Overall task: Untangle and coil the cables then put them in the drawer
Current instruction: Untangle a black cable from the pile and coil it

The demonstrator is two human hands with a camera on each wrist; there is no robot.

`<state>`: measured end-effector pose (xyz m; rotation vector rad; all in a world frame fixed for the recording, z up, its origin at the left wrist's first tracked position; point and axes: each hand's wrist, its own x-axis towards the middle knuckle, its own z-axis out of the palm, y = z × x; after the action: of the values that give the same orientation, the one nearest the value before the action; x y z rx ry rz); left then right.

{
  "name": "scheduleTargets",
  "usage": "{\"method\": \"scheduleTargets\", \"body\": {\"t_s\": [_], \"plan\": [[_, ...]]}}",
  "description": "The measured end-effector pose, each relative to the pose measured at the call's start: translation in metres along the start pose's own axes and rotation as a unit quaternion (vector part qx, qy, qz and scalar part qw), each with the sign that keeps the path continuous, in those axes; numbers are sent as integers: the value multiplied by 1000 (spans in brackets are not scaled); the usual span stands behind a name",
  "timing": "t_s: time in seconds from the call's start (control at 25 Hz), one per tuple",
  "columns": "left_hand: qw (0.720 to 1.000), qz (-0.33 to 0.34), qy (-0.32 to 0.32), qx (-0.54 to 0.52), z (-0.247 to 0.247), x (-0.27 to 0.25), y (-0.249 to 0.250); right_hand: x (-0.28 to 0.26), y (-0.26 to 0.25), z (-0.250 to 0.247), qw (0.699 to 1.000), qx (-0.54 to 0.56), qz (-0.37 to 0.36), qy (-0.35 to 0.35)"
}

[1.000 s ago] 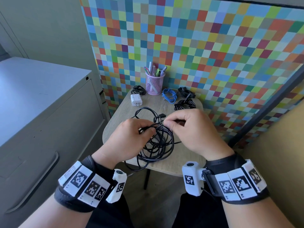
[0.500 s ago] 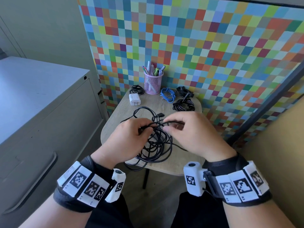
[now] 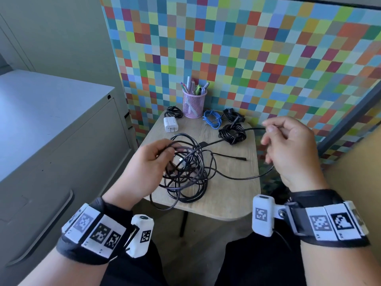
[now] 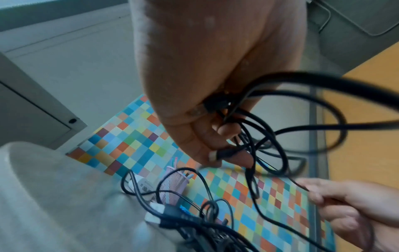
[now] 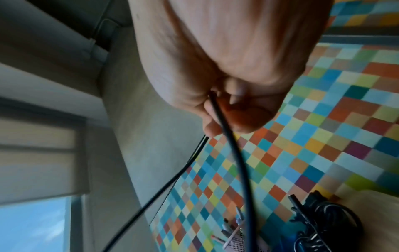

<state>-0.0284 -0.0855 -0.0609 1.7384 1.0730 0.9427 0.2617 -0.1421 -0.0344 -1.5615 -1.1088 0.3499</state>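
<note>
Pulling one black strand clear of the tangle

Since a second ago the right hand has swung out to the table's right edge, pinching the strand; the left hand grips the cable tangle on the tabletop, so untangling seems underway, coiling not begun

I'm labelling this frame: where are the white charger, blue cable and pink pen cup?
white charger (image 3: 170,124), head view, front face.
blue cable (image 3: 212,119), head view, coil's loops.
pink pen cup (image 3: 192,105), head view, mesh wall.
</note>
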Motion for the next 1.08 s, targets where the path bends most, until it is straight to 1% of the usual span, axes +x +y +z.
{"method": "scheduleTargets", "body": {"t_s": [0.08, 0.16, 0.2, 0.24, 0.32, 0.36, 0.4, 0.44, 0.56, 0.6, 0.64, 0.68, 0.72, 0.76, 0.8, 0.84, 0.88, 0.92, 0.96, 1.0, 1.04, 1.08], "plan": [[1000, -13, 8, -17, -9, 3, -3, 1, 6, -9, 997, 51, 33, 40], [999, -21, 8, -30, -16, 3, -8, 2, 11, -18, 996, 48, 55, 59], [999, -22, 13, -37, -18, 3, -9, 3, 13, -20, 997, 26, 62, 48], [999, -21, 20, -43, -19, 3, -9, 3, 14, -20, 997, 0, 69, 20], [998, -12, 27, -59, -17, 3, -5, 1, 14, -16, 993, -56, 82, -62], [997, -4, 28, -69, -15, 3, -1, -2, 13, -12, 989, -84, 77, -99], [996, 3, 26, -80, -13, 3, 2, -5, 11, -7, 984, -109, 58, -126], [995, 9, 23, -94, -11, 3, 6, -8, 8, -1, 981, -137, 26, -137], [992, 21, -3, -126, -6, 3, 12, -21, -3, 18, 968, -188, -119, -112], [990, 22, -11, -138, -5, 2, 14, -27, -8, 24, 958, -205, -163, -117], [988, 22, -16, -151, -3, 2, 16, -31, -11, 29, 941, -240, -192, -141], [986, 23, -16, -166, -2, 1, 19, -35, -16, 33, 918, -287, -204, -181], [983, 23, -15, -183, -2, 1, 20, -38, -20, 37, 896, -331, -189, -229], [978, 24, -13, -208, -3, 1, 22, -39, -21, 41, 876, -366, -157, -272], [971, 25, -12, -239, -5, 1, 24, -39, -20, 43, 866, -382, -114, -300], [962, 25, -10, -272, -7, 1, 24, -39, -18, 44, 869, -377, -83, -309], [955, 26, -6, -294, -8, 2, 24, -40, -17, 45, 887, -348, -77, -294], [952, 27, -3, -304, -9, 3, 24, -40, -16, 45, 915, -291, -88, -264], [952, 26, 1, -306, -10, 3, 24, -42, -18, 46, 944, -204, -95, -239], [951, 26, 1, -308, -9, 3, 24, -43, -21, 45, 963, -112, -92, -226], [949, 24, -2, -314, -7, 2, 23, -43, -24, 44, 971, -45, -82, -220], [946, 21, -8, -323, -6, 2, 22, -43, -28, 43, 974, -8, -70, -215]]}}
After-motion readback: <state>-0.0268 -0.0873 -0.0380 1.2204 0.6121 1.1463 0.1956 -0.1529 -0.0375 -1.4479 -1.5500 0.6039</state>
